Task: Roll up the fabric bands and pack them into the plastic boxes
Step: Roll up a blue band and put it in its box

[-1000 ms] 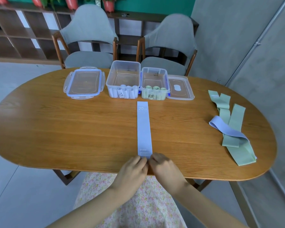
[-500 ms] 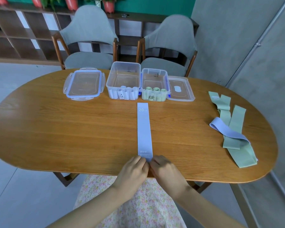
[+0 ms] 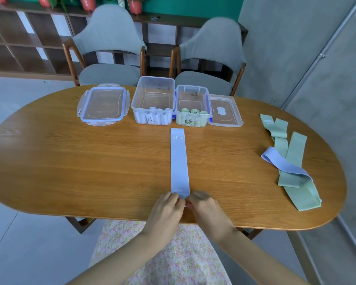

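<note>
Together, the left hand [image 3: 166,210] and right hand [image 3: 206,208] pinched the near end of the blue band [image 3: 179,161], which lay flat on the bench [image 3: 70,161] toward 12 o'clock. Two boxes [image 3: 153,101] stood beyond it, with loose bands [image 3: 292,161] at 3 o'clock.

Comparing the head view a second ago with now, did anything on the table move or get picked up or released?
Almost nothing changed. Both hands, left hand and right hand, keep pinching the near end of the flat blue band, which lies straight as before; no roll shows yet. The two open boxes with their rolled bands, both lids and the loose bands to the right stayed put.
</note>
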`<state>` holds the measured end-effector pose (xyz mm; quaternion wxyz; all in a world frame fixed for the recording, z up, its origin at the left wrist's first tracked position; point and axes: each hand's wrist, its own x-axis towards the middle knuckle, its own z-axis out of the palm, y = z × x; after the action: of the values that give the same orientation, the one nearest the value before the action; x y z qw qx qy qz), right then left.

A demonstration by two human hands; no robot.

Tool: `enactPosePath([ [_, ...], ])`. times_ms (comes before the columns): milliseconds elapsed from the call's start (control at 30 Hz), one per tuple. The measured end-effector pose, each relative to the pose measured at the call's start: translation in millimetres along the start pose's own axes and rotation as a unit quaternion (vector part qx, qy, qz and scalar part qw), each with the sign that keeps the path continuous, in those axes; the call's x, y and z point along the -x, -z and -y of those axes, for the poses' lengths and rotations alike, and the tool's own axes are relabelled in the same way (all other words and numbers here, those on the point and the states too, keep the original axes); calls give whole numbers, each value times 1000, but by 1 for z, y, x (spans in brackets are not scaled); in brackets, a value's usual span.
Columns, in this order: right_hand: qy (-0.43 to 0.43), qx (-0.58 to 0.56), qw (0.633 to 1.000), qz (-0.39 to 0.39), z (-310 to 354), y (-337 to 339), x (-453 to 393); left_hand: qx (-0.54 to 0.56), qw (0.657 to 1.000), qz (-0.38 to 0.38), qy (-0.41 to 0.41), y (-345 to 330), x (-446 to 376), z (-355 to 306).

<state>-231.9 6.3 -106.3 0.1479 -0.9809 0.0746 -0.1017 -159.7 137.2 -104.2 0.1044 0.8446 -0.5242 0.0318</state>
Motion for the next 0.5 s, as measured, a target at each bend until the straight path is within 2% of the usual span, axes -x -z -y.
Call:
enactPosePath([
  [133,-32,-17,999,22,-4,-2,-4,39,999,-1,16,4,-8,2],
  [200,-41,-37,998,-4,-2,-2,-5,38,999,-14,15,2,-9,2],
  [367,2,-45,997,-68,2,-4,8,55,998,-27,14,-2,-2,1],
  [500,22,-68,996,-60,1,-12,24,85,996,-30,1,-2,11,1],
])
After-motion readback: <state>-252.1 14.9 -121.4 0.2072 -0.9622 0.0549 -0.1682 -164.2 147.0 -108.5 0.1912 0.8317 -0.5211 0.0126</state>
